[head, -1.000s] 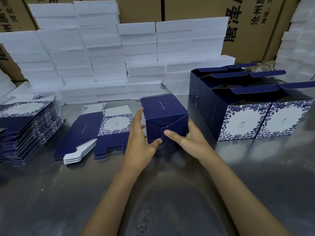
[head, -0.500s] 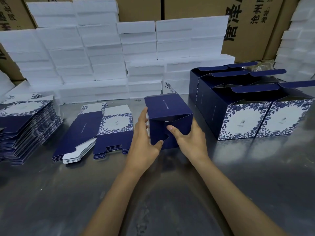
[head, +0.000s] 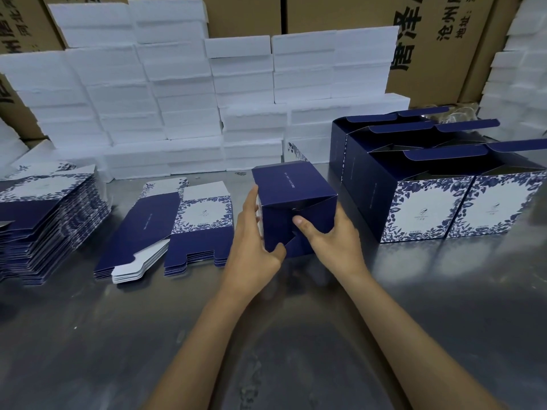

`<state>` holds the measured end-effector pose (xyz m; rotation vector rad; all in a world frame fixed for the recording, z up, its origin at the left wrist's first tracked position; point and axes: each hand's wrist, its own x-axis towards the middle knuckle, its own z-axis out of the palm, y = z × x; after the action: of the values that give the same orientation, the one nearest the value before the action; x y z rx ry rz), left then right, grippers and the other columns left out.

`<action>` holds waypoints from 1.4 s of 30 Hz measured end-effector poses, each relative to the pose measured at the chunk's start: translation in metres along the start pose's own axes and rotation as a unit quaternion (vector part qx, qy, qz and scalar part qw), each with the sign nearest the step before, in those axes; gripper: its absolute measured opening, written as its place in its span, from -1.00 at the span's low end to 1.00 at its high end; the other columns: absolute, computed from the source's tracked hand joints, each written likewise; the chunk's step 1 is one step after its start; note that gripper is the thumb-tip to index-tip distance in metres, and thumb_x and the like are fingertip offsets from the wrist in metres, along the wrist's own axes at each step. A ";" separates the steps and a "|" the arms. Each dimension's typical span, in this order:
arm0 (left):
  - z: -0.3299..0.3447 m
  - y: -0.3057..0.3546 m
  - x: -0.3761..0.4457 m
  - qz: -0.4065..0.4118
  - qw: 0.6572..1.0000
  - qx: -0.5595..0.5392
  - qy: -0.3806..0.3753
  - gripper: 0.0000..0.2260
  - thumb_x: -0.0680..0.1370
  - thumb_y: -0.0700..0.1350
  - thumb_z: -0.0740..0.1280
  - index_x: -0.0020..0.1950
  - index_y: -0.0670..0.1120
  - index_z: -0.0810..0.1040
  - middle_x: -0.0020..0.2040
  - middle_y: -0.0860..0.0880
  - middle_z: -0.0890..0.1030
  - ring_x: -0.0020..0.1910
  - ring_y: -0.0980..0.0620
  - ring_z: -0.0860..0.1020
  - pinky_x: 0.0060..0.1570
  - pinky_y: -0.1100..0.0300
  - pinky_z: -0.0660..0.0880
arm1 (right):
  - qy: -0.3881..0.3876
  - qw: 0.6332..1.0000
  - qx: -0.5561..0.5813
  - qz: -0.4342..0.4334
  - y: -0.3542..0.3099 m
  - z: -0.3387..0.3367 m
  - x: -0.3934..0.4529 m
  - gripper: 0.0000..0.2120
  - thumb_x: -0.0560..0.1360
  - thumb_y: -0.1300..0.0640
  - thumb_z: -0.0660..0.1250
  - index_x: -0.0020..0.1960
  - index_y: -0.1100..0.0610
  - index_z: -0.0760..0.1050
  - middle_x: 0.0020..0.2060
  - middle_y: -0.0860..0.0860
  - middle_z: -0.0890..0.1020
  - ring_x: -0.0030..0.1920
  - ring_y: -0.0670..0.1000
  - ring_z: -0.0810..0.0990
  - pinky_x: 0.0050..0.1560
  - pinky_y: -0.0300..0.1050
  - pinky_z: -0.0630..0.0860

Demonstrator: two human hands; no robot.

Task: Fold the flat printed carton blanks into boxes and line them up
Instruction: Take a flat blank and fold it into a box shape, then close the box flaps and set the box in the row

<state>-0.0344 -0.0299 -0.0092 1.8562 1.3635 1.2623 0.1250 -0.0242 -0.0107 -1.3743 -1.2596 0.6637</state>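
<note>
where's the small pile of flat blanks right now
In the head view, the small pile of flat blanks lies on the metal table left of centre, between the taller stack of blanks and the left hand.

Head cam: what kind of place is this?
Likely a packaging workshop: stacked flat carton blanks, white foam blocks piled behind, brown shipping cartons along the wall, folded boxes lined up on a metal table.

Navy carton (head: 296, 208) half-folded, tipped on its side mid-counter, bottom flaps facing camera, partly tucked. Small pile of flat blanks (head: 168, 229) just left of it; taller blank stack (head: 47, 220) far left. Erected boxes (head: 429, 184), top flaps open, lined up at right.
</note>
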 end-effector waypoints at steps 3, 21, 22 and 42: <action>-0.005 0.002 0.001 0.006 0.999 -0.034 0.000 -0.18 0.49 -0.29 0.31 0.58 0.24 0.01 0.49 0.06 0.32 0.44 0.03 0.37 0.29 -0.02 0.51 | -0.101 0.987 0.109 0.056 -0.006 -0.008 0.004 -0.47 0.32 -0.22 0.58 0.23 -0.18 0.53 0.05 -0.25 0.70 0.06 -0.23 0.66 0.14 -0.13 0.59; -0.032 0.013 0.015 -0.187 0.860 -0.451 0.148 -0.79 0.63 0.04 0.24 0.24 0.10 0.54 0.12 -0.01 0.66 -0.06 0.08 0.65 -0.14 0.15 0.53 | 0.028 0.983 0.167 0.077 -0.020 -0.025 0.009 -0.72 0.58 0.25 0.31 0.13 -0.07 0.63 0.20 -0.05 0.66 0.14 -0.14 0.62 0.08 -0.34 0.55; -0.030 0.013 0.014 -0.180 0.871 -0.438 0.134 -0.78 0.63 0.05 0.24 0.25 0.09 0.54 0.07 0.02 0.67 -0.14 0.12 0.64 -0.21 0.19 0.53 | 0.028 0.981 0.173 0.084 -0.021 -0.026 0.008 -0.80 0.60 0.15 0.34 0.12 -0.09 0.63 0.20 -0.07 0.66 0.16 -0.16 0.62 0.19 -0.28 0.54; -0.029 0.055 0.020 -0.197 0.968 -0.154 -0.006 -0.60 0.55 0.17 0.35 0.10 -0.16 0.54 -0.01 0.05 0.67 0.02 0.02 0.64 0.17 -0.09 0.57 | -0.089 0.973 0.202 0.074 -0.029 -0.022 0.004 -0.33 0.30 -0.12 0.47 0.40 -0.27 0.43 0.19 -0.21 0.66 0.18 -0.15 0.64 0.29 0.04 0.53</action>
<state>-0.0341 -0.0346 0.0558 1.3024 1.3563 1.1722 0.1369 -0.0328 0.0229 -1.0925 -1.0897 1.1030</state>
